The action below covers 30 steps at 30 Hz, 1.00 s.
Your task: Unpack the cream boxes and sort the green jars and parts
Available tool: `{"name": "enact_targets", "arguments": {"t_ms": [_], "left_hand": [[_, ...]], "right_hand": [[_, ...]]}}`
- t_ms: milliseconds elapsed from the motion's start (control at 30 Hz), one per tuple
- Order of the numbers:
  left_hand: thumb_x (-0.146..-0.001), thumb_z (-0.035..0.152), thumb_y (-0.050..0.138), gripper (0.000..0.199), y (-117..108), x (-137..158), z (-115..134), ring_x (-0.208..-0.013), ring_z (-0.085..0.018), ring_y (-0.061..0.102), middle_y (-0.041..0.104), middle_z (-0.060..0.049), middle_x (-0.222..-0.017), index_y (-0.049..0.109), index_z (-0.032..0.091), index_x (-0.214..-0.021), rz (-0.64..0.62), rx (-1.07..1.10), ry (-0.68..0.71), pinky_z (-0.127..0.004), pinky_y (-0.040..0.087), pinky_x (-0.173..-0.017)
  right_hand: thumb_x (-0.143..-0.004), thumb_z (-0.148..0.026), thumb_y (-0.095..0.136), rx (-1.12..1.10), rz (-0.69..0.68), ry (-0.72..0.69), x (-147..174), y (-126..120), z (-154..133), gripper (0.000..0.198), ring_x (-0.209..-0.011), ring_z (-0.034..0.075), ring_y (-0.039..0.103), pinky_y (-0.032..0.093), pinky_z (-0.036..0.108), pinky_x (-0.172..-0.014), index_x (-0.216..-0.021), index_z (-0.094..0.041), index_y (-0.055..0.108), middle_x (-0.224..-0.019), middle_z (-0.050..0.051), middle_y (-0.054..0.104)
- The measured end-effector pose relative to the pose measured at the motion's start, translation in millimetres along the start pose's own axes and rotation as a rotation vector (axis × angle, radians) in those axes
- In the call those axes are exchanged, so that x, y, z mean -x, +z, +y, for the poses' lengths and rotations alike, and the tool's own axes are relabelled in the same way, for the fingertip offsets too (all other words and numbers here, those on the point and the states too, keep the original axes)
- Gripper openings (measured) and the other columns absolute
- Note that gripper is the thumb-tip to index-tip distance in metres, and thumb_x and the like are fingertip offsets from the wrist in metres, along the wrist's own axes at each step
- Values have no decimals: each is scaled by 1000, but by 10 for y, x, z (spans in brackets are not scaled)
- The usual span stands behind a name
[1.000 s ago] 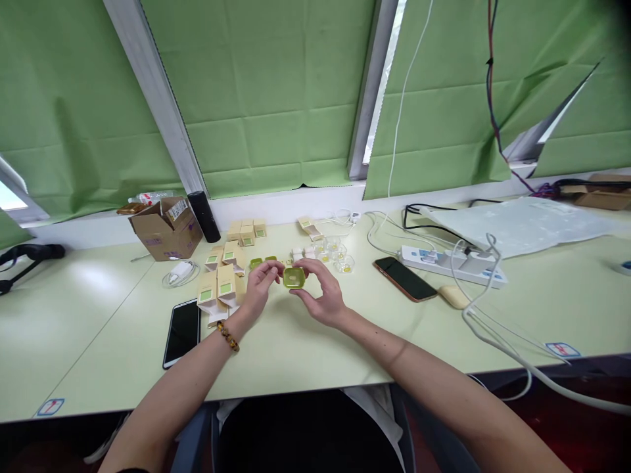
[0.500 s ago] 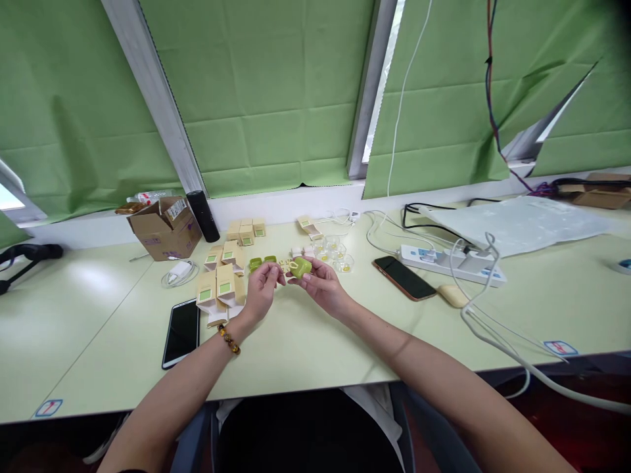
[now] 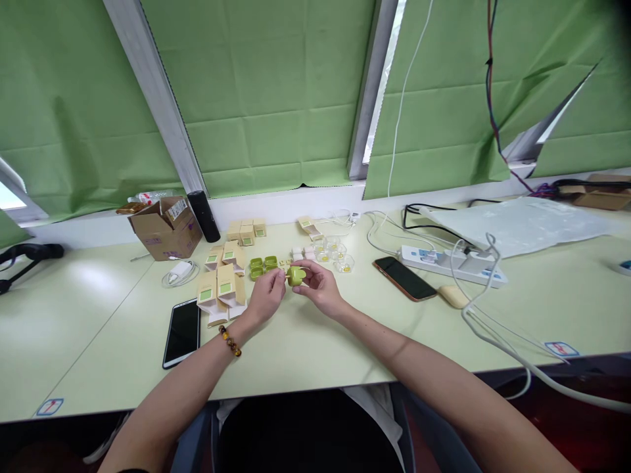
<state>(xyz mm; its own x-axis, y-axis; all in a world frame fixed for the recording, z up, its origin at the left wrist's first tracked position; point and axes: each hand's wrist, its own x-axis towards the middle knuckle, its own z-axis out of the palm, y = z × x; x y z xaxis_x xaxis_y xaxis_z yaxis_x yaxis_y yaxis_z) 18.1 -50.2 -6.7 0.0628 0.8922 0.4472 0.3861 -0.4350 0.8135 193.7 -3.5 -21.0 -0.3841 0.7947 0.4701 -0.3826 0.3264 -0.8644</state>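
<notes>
My right hand (image 3: 321, 289) grips a small olive-green plastic case (image 3: 296, 276) between thumb and fingers, above the table. My left hand (image 3: 267, 292) is pinched closed at the case's left side. A thin pale piece shows between the left fingertips and the case; what it is stays hidden. Just behind the left hand stand several square green cases (image 3: 257, 263) in a cluster. Small yellowish pieces (image 3: 284, 263) lie close behind the held case. Beyond the right hand are small white and pinkish blocks (image 3: 302, 253) and several clear round containers (image 3: 344, 263) with yellow in them.
Folded kraft-paper boxes (image 3: 227, 287) stand left of the hands, beside a phone (image 3: 182, 334). A cardboard carton (image 3: 167, 230) and black cylinder (image 3: 204, 217) are at the back left. On the right lie another phone (image 3: 404, 278), a power strip (image 3: 451, 265) and loose cables.
The green case has turned in my right hand, and its pale loop no longer shows. My left hand has shifted slightly, uncovering more of the green cases behind it.
</notes>
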Motion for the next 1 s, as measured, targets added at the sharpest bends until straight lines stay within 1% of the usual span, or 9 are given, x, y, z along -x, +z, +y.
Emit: {"name": "enact_targets", "arguments": {"t_ms": [100, 300, 400, 500, 633, 767, 900, 1000], "left_hand": [[-108, 57, 35, 53, -2, 7, 13, -58, -15, 49, 54, 0, -60, 48, 22, -70, -23, -51, 15, -31, 38, -62], [-108, 54, 37, 49, 25, -13, 4, -56, -16, 47, 51, 1, -60, 45, 23, -72, -6, -67, -7, -31, 35, -59], [-108, 52, 38, 44, 50, -15, -15, -57, -16, 45, 49, 1, -62, 43, 24, -75, 1, -87, 11, -32, 34, -59], [-109, 48, 35, 40, 73, 2, -21, -58, -17, 44, 48, 1, -64, 41, 25, -77, 5, -95, 13, -33, 34, -59], [-110, 46, 31, 39, 96, 33, -31, -59, -18, 44, 48, 1, -65, 40, 25, -79, 17, -128, 2, -34, 33, -59], [-110, 48, 31, 38, 125, 53, -77, -60, -17, 44, 49, 1, -69, 40, 25, -81, 31, -159, -31, -33, 32, -61], [-109, 54, 34, 39, 156, 77, -95, -59, -17, 45, 51, 1, -69, 44, 24, -85, 34, -66, -61, -32, 32, -60], [-108, 58, 32, 42, 159, 91, -47, -58, -16, 48, 52, 2, -65, 47, 24, -89, -10, 66, -90, -31, 36, -61]], "right_hand": [[-70, -32, 92, 21, 13, -26, 6, 5, 22, 52, -99, 21, 69, 58, 39, -93, -117, -26, 70, -110, 5, 69], [-75, -29, 87, 136, 20, -98, 22, 10, 37, 46, -111, 23, 67, 56, 40, -98, -118, -27, 72, -126, 8, 63], [-77, -26, 84, 206, 21, -144, 30, 8, 31, 43, -117, 24, 65, 54, 41, -103, -119, -27, 73, -128, 8, 63], [-80, -21, 80, 274, 13, -174, 44, 2, 24, 44, -120, 25, 63, 54, 42, -104, -122, -29, 73, -129, 8, 63], [-82, -14, 77, 350, 8, -225, 65, 4, 25, 47, -115, 24, 64, 56, 41, -100, -125, -31, 74, -125, 7, 64], [-84, -10, 74, 423, 9, -298, 77, 15, 45, 50, -110, 23, 65, 57, 40, -96, -129, -34, 73, -118, 6, 65], [-87, -11, 71, 480, 7, -345, 73, 25, 36, 50, -108, 24, 65, 58, 41, -95, -131, -34, 71, -117, 6, 66], [-88, -11, 68, 514, 20, -368, 59, 35, -1, 47, -112, 25, 65, 58, 42, -95, -130, -33, 70, -121, 8, 66]]}}
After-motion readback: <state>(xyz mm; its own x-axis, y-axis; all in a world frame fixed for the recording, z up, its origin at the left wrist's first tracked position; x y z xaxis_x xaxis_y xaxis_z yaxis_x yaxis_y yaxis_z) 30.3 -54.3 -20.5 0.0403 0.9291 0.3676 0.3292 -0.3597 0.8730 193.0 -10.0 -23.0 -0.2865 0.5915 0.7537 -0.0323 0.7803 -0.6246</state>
